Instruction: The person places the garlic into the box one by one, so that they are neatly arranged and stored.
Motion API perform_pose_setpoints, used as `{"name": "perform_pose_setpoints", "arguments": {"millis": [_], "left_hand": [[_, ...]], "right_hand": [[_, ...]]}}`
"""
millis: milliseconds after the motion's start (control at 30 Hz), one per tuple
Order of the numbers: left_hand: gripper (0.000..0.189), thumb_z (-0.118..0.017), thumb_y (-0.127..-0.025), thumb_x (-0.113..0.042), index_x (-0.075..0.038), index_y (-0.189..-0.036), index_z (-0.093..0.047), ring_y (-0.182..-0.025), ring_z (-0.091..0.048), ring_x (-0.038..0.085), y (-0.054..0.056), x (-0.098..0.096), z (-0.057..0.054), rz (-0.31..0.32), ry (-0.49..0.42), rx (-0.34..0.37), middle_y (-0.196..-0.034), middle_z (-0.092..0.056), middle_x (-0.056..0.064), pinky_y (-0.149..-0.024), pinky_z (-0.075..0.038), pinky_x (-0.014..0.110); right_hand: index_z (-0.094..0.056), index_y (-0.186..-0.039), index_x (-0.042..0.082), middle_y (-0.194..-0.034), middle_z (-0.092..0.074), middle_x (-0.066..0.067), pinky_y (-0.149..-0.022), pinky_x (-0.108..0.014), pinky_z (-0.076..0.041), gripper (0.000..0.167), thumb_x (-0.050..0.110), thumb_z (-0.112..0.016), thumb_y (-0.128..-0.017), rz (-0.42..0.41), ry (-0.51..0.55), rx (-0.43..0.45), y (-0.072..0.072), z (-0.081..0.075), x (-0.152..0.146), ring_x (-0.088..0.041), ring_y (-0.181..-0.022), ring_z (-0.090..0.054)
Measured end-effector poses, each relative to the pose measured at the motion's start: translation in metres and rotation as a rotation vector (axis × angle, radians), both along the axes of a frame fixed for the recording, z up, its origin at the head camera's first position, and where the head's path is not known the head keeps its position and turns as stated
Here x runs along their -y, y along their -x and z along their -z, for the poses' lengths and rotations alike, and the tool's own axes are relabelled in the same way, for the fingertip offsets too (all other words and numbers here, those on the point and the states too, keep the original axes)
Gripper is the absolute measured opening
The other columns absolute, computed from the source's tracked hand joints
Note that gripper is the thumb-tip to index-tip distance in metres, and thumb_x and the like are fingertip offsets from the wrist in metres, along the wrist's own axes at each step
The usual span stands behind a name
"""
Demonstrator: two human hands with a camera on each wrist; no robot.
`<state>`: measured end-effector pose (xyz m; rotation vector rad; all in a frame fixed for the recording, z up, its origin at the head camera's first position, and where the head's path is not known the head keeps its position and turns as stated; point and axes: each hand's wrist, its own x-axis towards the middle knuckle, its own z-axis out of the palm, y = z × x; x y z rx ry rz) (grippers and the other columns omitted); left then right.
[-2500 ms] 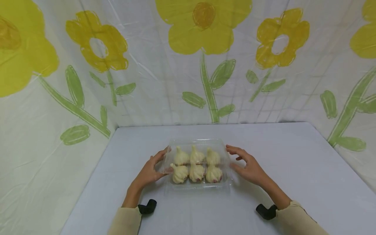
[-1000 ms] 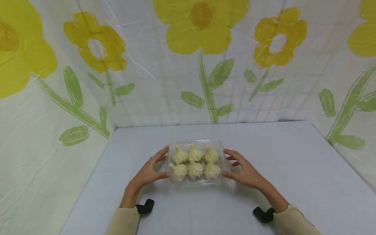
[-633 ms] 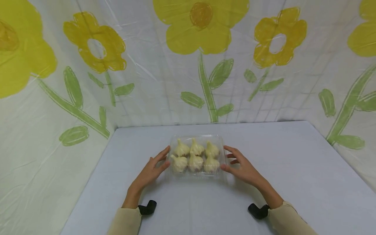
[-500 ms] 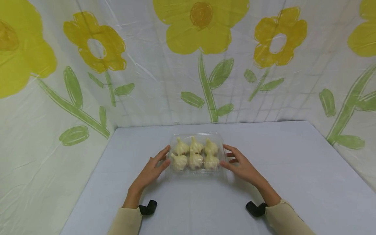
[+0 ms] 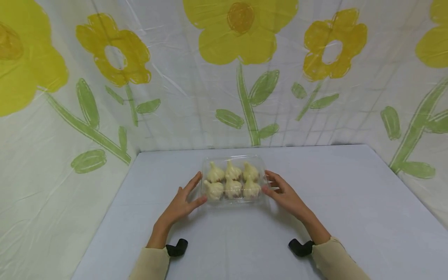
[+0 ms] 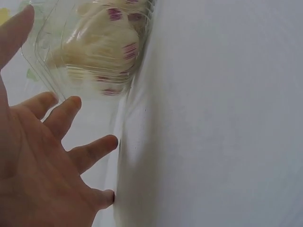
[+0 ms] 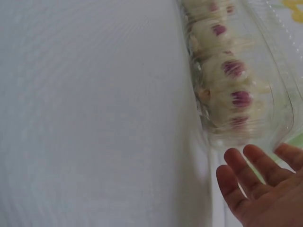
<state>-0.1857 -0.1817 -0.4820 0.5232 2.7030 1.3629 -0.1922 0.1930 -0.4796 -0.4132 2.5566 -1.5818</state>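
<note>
A clear plastic clamshell box lies near the middle of the table, its lid down over several cream garlic bulbs in two rows. Purple patches mark the garlic in both wrist views. My left hand is at the box's left end, thumb at the front corner and index finger along the side. In the left wrist view its fingers are spread, some by the rim. At the right end, my right hand has its thumb at the front corner and loosely bent fingertips against the side. Whether the lid is latched cannot be seen.
A white cloth covers the table. Behind it hangs a white curtain printed with yellow flowers. Black devices are strapped at both wrists, below beige sleeves.
The lid, tilted up at first, has come down over the garlic. The closed box has since slid away from me, towards the table's back. My right hand has moved a little left.
</note>
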Motion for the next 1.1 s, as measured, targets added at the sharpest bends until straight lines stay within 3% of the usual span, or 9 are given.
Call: {"name": "perform_pose_setpoints", "arguments": {"millis": [200,367,467,533,667,767,833,933,1100], "left_hand": [[0.076,-0.058,-0.102,-0.046,-0.031,-0.164,-0.016,-0.158,-0.02,0.029,0.0,-0.001,0.001,-0.022,-0.015,0.023,-0.168,-0.029,0.002,-0.123,0.009,0.068],[0.075,-0.058,-0.103,-0.041,-0.024,-0.164,-0.019,-0.158,-0.02,0.035,0.002,-0.002,0.002,-0.013,-0.034,-0.017,-0.167,-0.032,0.007,-0.122,0.003,0.071],[0.077,-0.063,-0.1,-0.037,-0.021,-0.164,-0.022,-0.156,-0.023,0.039,0.001,-0.003,0.002,-0.025,-0.044,-0.032,-0.163,-0.038,0.011,-0.122,-0.01,0.072],[0.078,-0.066,-0.099,-0.034,-0.019,-0.164,-0.024,-0.15,-0.033,0.038,0.001,-0.004,0.002,-0.037,-0.051,-0.04,-0.155,-0.047,0.014,-0.12,-0.024,0.068],[0.078,-0.066,-0.1,-0.025,-0.013,-0.163,-0.022,-0.11,-0.062,0.029,0.0,-0.008,0.001,-0.042,-0.123,-0.014,-0.116,-0.066,0.015,-0.098,-0.053,0.045],[0.08,-0.065,-0.101,-0.02,-0.009,-0.164,-0.017,-0.081,-0.065,0.024,0.001,-0.011,0.0,-0.03,-0.222,0.057,-0.09,-0.066,0.014,-0.073,-0.055,0.031],[0.079,-0.064,-0.101,-0.019,-0.007,-0.163,-0.016,-0.074,-0.065,0.023,0.002,-0.013,0.0,-0.036,-0.285,0.11,-0.083,-0.065,0.012,-0.065,-0.052,0.028],[0.074,-0.065,-0.101,-0.02,-0.008,-0.161,-0.023,-0.072,-0.065,0.02,0.004,-0.015,0.002,-0.078,-0.346,0.174,-0.082,-0.066,0.007,-0.062,-0.049,0.027],[0.056,-0.065,-0.101,-0.019,-0.009,-0.15,-0.041,-0.068,-0.064,0.015,0.006,-0.02,0.005,-0.191,-0.439,0.22,-0.082,-0.069,0.0,-0.059,-0.044,0.024]], "right_hand": [[-0.03,-0.161,0.016,-0.152,-0.049,-0.02,-0.105,-0.051,-0.046,0.065,0.034,-0.058,-0.105,0.013,0.006,-0.008,0.001,0.005,0.003,-0.037,-0.134,-0.05],[-0.022,-0.164,0.019,-0.154,-0.044,-0.02,-0.102,-0.046,-0.046,0.069,0.031,-0.057,-0.105,-0.02,0.027,0.01,0.0,0.004,0.004,-0.036,-0.131,-0.051],[-0.016,-0.165,0.019,-0.158,-0.037,-0.022,-0.101,-0.046,-0.046,0.072,0.026,-0.056,-0.105,-0.066,0.064,0.02,-0.001,0.005,0.002,-0.038,-0.132,-0.047],[-0.014,-0.165,0.02,-0.16,-0.034,-0.023,-0.101,-0.045,-0.045,0.072,0.023,-0.055,-0.105,-0.081,0.086,0.029,-0.001,0.006,0.001,-0.04,-0.134,-0.045],[-0.011,-0.165,0.02,-0.157,-0.034,-0.022,-0.098,-0.04,-0.046,0.075,0.024,-0.056,-0.105,-0.063,0.087,0.055,-0.003,0.007,0.001,-0.037,-0.131,-0.046],[-0.017,-0.163,0.011,-0.138,-0.048,-0.022,-0.089,-0.033,-0.05,0.07,0.026,-0.054,-0.106,-0.007,0.086,0.07,-0.004,0.007,0.004,-0.028,-0.114,-0.055],[-0.026,-0.159,0.005,-0.12,-0.057,-0.019,-0.081,-0.028,-0.052,0.063,0.027,-0.053,-0.107,0.043,0.099,0.084,-0.004,0.007,0.007,-0.02,-0.098,-0.058],[-0.04,-0.15,-0.002,-0.094,-0.064,-0.014,-0.071,-0.026,-0.052,0.051,0.024,-0.052,-0.107,0.098,0.146,0.099,-0.006,0.005,0.013,-0.015,-0.077,-0.057],[-0.044,-0.149,-0.001,-0.076,-0.062,-0.004,-0.062,-0.025,-0.05,0.047,0.018,-0.05,-0.107,0.207,0.213,0.128,-0.01,0.0,0.026,-0.012,-0.065,-0.054]]}}
